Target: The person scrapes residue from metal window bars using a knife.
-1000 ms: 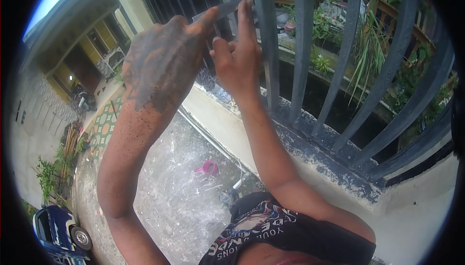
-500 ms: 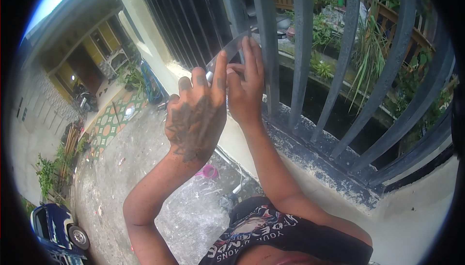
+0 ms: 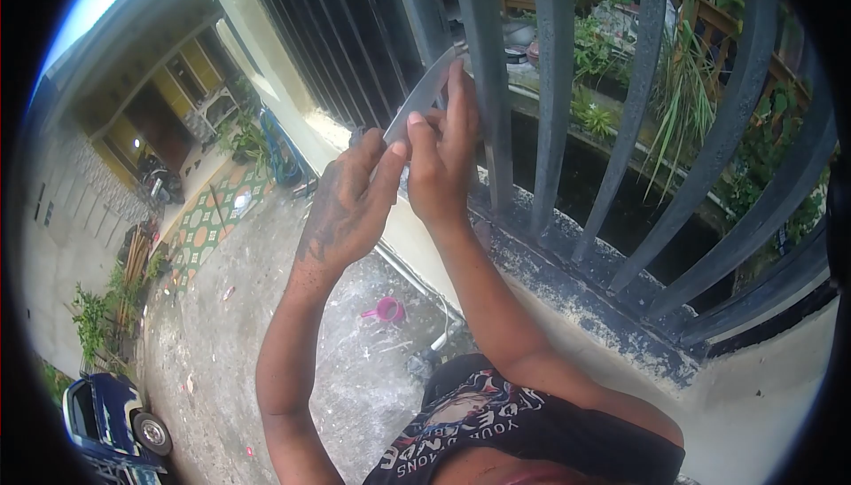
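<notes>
Left hand (image 3: pixel 347 212) and right hand (image 3: pixel 441 170) pinch the grey strip (image 3: pixel 425 90) low down; it slants up against the railing bar (image 3: pixel 496 157), right hand nearer.

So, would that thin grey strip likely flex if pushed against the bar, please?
Probably light: fingertips of the left hand and right hand alone hold the thin grey strip. It looks very thin, so it likely flexes against the bar.

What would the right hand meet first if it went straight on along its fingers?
Probably the dark fence bar. The right hand points up along the grey strip it pinches with the left hand, and the bar stands just beside its fingers; depth is unclear.
</notes>
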{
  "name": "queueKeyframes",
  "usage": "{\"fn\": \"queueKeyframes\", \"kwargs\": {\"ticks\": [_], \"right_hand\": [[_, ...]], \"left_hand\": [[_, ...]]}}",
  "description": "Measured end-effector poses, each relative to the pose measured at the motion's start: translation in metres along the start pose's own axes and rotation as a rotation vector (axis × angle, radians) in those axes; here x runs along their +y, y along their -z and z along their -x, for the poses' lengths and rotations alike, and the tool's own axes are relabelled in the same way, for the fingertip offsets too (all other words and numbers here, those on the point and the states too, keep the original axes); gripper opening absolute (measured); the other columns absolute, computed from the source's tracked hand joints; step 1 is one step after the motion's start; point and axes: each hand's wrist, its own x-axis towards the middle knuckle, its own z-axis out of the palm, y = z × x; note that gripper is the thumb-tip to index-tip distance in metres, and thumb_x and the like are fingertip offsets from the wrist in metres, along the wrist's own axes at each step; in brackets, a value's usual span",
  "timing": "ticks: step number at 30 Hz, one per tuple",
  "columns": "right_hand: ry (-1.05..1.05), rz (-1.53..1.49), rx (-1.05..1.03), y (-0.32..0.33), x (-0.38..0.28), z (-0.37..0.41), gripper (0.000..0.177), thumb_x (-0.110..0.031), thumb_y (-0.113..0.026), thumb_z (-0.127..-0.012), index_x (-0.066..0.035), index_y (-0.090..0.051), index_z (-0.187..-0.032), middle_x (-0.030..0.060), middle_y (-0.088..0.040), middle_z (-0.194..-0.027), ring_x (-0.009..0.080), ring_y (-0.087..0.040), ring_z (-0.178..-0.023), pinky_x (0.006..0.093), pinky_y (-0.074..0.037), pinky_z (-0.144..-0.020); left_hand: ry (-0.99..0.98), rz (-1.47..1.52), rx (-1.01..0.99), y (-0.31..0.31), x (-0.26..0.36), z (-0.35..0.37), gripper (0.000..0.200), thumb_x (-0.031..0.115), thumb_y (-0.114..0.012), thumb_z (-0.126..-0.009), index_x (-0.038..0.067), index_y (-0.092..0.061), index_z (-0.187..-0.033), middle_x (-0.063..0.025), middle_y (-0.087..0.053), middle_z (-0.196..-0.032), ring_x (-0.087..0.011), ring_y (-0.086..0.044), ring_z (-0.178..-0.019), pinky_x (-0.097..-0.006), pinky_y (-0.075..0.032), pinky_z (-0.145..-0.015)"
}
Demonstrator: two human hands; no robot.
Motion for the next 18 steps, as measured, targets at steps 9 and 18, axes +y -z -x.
{"fn": "queueKeyframes", "kwargs": {"ticks": [9, 18], "right_hand": [[-0.038, -0.264, -0.006, -0.01, -0.006, -0.004, 0.077, -0.02, -0.05, -0.103, -0.001, -0.008, -0.165, 0.0272, -0.06, -0.126, 0.0236, -0.066, -0.104, 0.0367, -0.053, -0.091], [-0.076, -0.341, 0.045, -0.014, -0.007, -0.017, 0.068, -0.019, -0.048, -0.107, 0.003, -0.015, -0.162, 0.0166, -0.07, -0.095, 0.0182, -0.069, -0.087, 0.0326, -0.054, -0.08]], "left_hand": [[0.09, 0.37, -0.211, 0.015, 0.009, -0.013, 0.04, 0.035, -0.051, -0.108, 0.0, -0.066, -0.12, 0.0, -0.059, -0.063, -0.0037, -0.052, -0.043, -0.0196, -0.043, -0.04], [0.156, 0.324, -0.173, 0.017, 0.017, -0.017, 0.046, 0.042, -0.051, -0.109, 0.001, -0.062, -0.127, 0.0018, -0.055, -0.059, -0.0035, -0.048, -0.041, -0.0194, -0.039, -0.037]]}}
